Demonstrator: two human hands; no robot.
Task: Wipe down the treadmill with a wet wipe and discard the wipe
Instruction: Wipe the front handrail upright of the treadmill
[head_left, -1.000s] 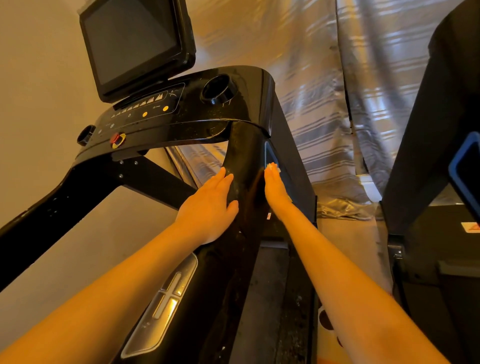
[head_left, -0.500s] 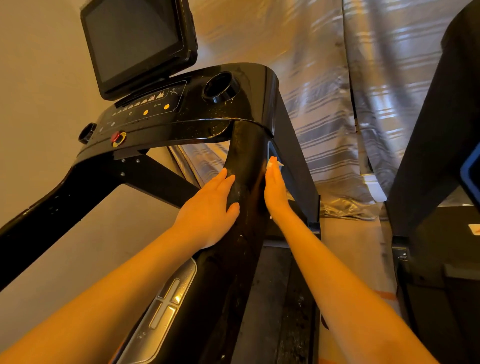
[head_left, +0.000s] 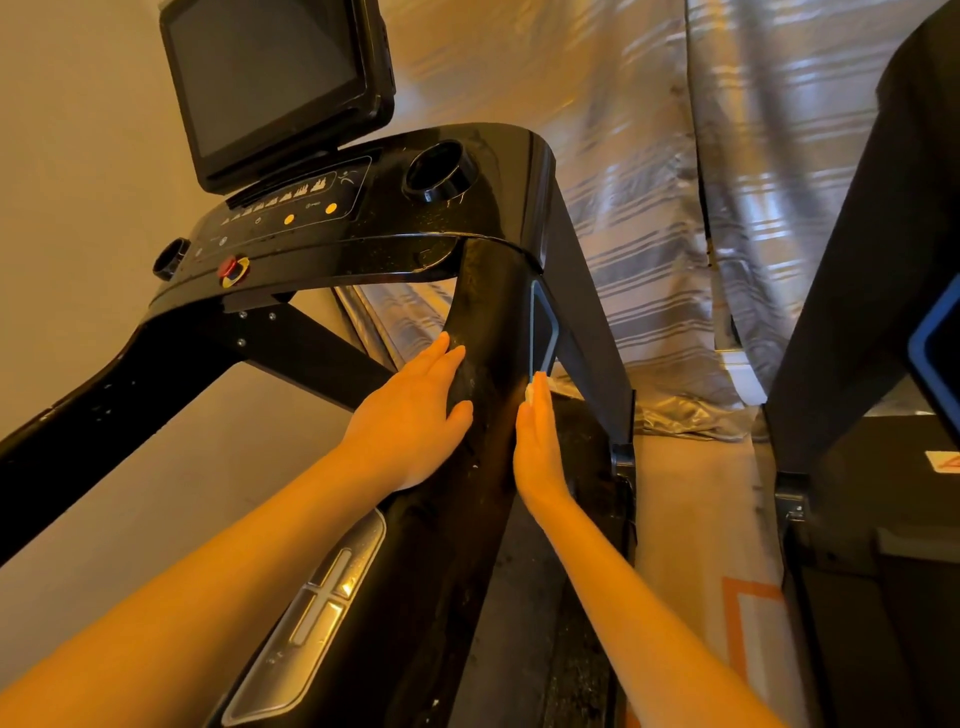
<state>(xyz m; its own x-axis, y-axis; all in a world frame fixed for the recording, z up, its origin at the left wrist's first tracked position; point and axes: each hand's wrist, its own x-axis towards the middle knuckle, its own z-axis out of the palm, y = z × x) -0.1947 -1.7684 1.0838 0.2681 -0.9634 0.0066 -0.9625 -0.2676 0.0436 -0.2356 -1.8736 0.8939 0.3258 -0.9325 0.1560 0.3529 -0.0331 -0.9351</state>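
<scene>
The black treadmill's right handrail arm (head_left: 488, 322) runs from the console (head_left: 363, 223) down toward me. My left hand (head_left: 415, 421) lies flat on the arm's left side, fingers straight. My right hand (head_left: 537, 441) presses flat against the arm's right side, fingers straight. A small white bit of the wet wipe (head_left: 530, 392) shows at its fingertips; the rest is hidden under the palm.
A dark screen (head_left: 270, 83) stands above the console, with a cup holder (head_left: 436, 171) and a red stop button (head_left: 231, 269). Grey striped curtains (head_left: 675, 208) hang behind. Another black machine (head_left: 872, 312) stands close on the right. The belt (head_left: 519, 597) lies below.
Both hands have slid a little down the handrail arm toward me, the right hand with the wipe under it.
</scene>
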